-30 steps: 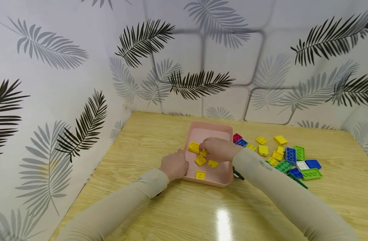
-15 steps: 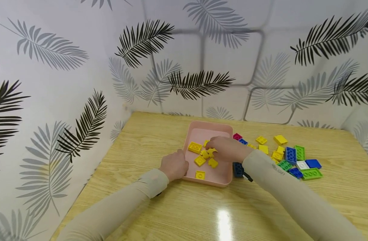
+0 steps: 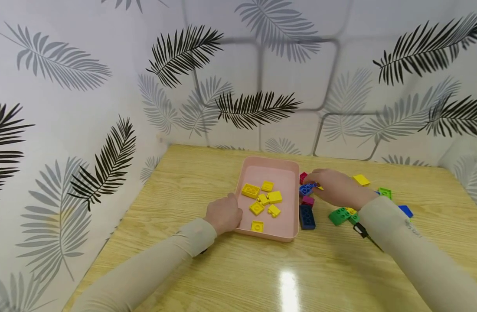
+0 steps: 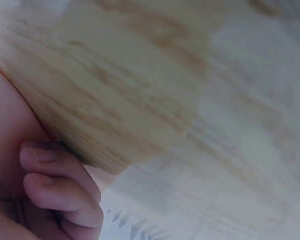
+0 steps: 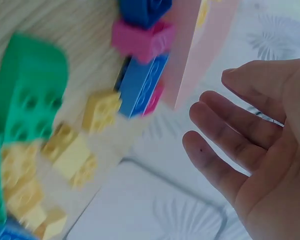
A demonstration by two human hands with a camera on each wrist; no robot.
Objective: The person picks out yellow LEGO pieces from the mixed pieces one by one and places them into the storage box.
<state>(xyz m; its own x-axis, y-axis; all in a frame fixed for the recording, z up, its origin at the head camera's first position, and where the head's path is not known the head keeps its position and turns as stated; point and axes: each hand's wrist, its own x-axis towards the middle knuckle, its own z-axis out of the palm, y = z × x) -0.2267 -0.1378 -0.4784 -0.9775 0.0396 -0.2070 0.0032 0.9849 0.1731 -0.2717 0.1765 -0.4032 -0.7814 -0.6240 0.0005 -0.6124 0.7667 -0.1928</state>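
My left hand (image 3: 224, 213) grips the near left side of a pink tray (image 3: 287, 173), its fingers curled against the wall in the left wrist view. Several yellow toy building bricks lie in the tray, among them a long one (image 3: 250, 190) and a plain-topped one (image 3: 275, 197). Just right of the tray, my right hand (image 3: 337, 186) hovers over loose bricks. Its fingers (image 5: 210, 160) are spread and loosely bent, holding nothing in the right wrist view. Nearest to its fingertips is a blue brick (image 3: 306, 189), with a small yellow brick (image 5: 101, 111) beside it.
A magenta brick (image 3: 308, 200) and a dark blue brick (image 3: 307, 217) line the tray's right side. Green bricks (image 3: 339, 216) lie below my right forearm, which hides part of the pile. A yellow brick (image 3: 361, 180) sits farther back, before the patterned wall (image 3: 277, 130).
My right hand has let go of a yellow brick in the tray and moved right, out over the loose bricks. My left hand stays on the tray, which has not shifted.
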